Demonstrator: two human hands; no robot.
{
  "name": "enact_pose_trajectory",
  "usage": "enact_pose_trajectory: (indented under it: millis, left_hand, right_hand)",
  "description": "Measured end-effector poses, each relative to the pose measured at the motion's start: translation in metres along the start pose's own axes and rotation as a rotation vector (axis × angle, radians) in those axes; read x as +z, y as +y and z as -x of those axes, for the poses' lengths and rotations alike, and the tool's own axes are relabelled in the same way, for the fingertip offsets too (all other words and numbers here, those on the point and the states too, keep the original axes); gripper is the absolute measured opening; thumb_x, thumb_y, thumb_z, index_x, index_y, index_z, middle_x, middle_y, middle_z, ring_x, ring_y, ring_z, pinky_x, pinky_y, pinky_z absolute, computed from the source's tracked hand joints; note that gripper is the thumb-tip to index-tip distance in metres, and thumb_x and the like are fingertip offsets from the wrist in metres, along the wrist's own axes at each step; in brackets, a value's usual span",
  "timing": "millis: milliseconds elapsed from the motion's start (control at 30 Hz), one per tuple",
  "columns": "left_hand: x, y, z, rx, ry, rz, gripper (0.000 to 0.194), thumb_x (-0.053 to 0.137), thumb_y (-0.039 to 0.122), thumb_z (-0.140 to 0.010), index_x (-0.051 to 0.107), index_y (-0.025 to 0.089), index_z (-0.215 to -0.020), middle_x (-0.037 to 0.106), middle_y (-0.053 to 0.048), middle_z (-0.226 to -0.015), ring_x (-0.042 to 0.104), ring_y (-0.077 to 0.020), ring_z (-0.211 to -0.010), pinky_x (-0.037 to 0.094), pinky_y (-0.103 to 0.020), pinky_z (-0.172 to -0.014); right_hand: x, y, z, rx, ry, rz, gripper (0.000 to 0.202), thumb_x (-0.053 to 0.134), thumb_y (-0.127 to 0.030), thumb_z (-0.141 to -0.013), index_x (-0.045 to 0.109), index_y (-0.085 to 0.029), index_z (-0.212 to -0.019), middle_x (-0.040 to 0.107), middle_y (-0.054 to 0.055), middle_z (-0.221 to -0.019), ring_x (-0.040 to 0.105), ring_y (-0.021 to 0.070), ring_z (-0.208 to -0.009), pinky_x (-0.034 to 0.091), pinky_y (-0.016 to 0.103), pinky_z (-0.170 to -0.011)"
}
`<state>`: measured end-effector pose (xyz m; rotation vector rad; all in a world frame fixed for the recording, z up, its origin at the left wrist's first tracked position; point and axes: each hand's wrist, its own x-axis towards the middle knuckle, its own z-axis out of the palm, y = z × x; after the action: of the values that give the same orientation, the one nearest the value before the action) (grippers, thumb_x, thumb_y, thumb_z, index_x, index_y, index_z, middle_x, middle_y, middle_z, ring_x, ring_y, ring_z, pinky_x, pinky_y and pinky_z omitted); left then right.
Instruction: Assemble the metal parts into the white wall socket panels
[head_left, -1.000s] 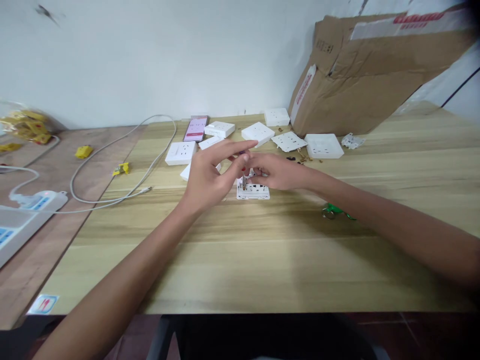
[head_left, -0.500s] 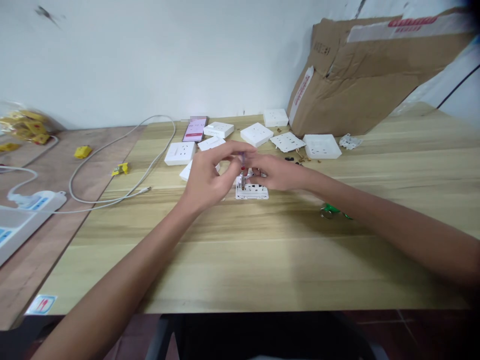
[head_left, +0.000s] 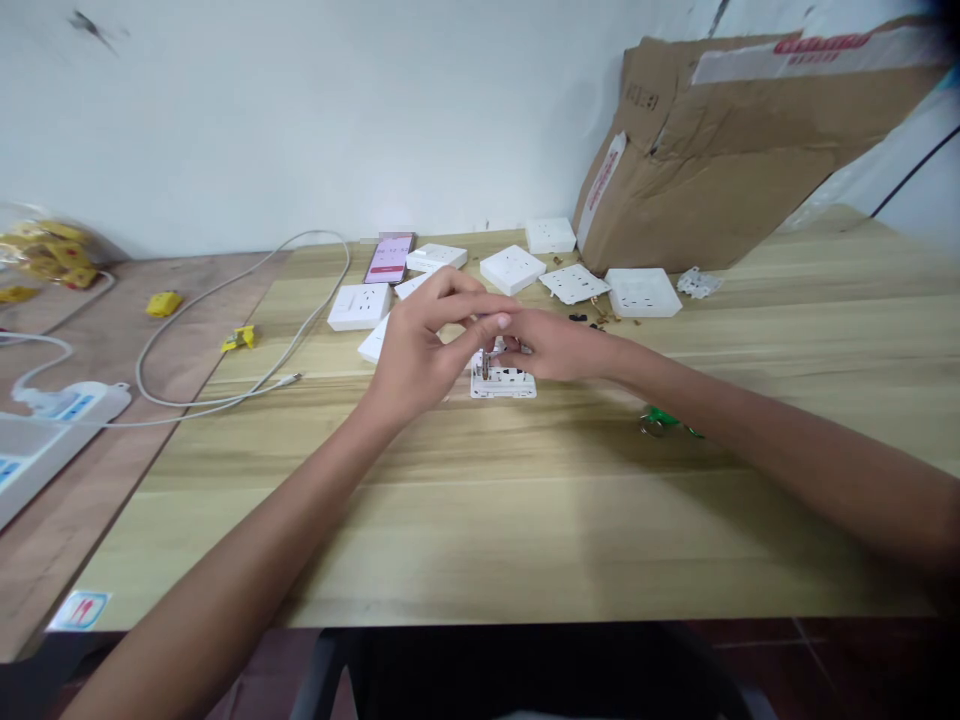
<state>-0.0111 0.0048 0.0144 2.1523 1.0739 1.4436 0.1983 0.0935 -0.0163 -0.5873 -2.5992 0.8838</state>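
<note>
A white wall-socket panel (head_left: 504, 389) lies on the table with its inner side up and metal parts showing. My left hand (head_left: 427, 340) is closed at the fingertips above it, around the top of a small screwdriver, whose handle is now mostly hidden by fingers. From the other side, my right hand (head_left: 555, 343) is closed round the same screwdriver, its lower fingers close to the panel's inner parts. Whether those fingers touch the panel I cannot tell.
Several white socket units (head_left: 361, 306) lie behind my hands, with a phone (head_left: 389, 258), a white housing (head_left: 643, 292) and small brass parts. A cardboard box (head_left: 720, 170) stands back right. A keyring (head_left: 654, 424) lies under my right forearm; a white cable (head_left: 247, 397) loops left.
My left thumb has slid right across the top of the screwdriver, and its purple handle and red collar are now covered. The right hand and the socket panel stay almost in place.
</note>
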Motion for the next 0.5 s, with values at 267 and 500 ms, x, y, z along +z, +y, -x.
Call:
enact_pose_trajectory:
  millis: [267, 500]
  left_hand:
    - [-0.0025, -0.0029, 0.0006, 0.000, -0.016, 0.010, 0.022, 0.074, 0.042, -0.108, 0.089, 0.025, -0.108, 0.083, -0.007, -0.112, 0.079, -0.0219, -0.101, 0.065, -0.036, -0.090]
    - [0.0018, -0.0051, 0.0014, -0.129, 0.076, 0.107, 0.026, 0.090, 0.048, -0.095, 0.089, 0.026, -0.109, 0.083, -0.004, -0.095, 0.077, -0.0192, -0.085, 0.066, -0.034, -0.080]
  right_hand:
    - [0.0012, 0.0041, -0.0002, -0.022, 0.010, 0.005, 0.020, 0.067, -0.027, -0.102, 0.075, -0.021, -0.119, 0.078, 0.010, -0.115, 0.068, 0.0250, -0.095, 0.050, 0.034, -0.079]
    - [0.0003, -0.0008, 0.0007, 0.031, -0.009, -0.014, 0.026, 0.066, -0.026, -0.102, 0.074, -0.023, -0.127, 0.078, 0.010, -0.125, 0.069, 0.0258, -0.099, 0.052, 0.037, -0.083]
